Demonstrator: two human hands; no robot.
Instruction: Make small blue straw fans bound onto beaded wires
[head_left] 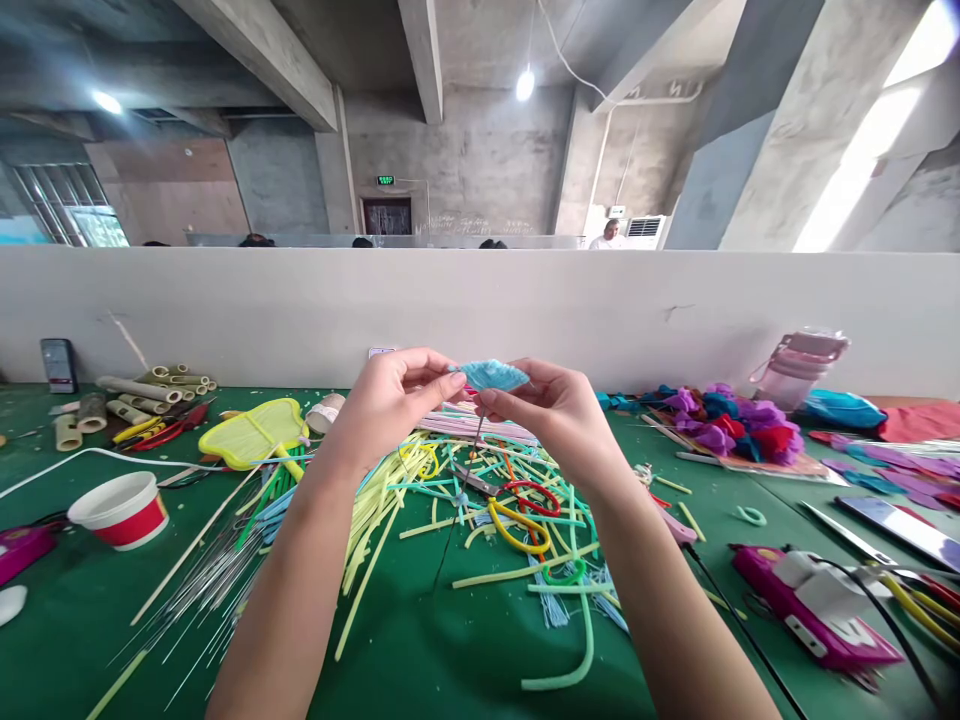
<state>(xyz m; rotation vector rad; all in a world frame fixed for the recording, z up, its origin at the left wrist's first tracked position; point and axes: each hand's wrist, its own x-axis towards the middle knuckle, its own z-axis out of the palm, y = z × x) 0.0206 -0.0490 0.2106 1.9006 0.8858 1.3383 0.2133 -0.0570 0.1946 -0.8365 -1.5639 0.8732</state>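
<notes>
Both hands are raised over the middle of the table, pinching a light blue fabric petal (pixel 493 376) between them. My left hand (pixel 409 400) is closed, with thumb and fingertips on the petal's left end. My right hand (pixel 544 400) grips the right end, its thumb low near a thin dark stem (pixel 478 435) that hangs below. A bit of pink shows at the petal's base. Below lie scissors with red and yellow handles (pixel 529 515) among pale yellow strips (pixel 382 500) and green ones. What my curled fingers cover behind the petal is hidden.
Thin wires (pixel 210 590), a paper cup (pixel 124 510) and a yellow wing-shaped piece (pixel 259 435) lie left. On the right are purple and red fabric flowers (pixel 739 425), a pink bottle (pixel 799 365) and a magenta power strip (pixel 814 610) with cables. A white partition (pixel 480 300) stands behind.
</notes>
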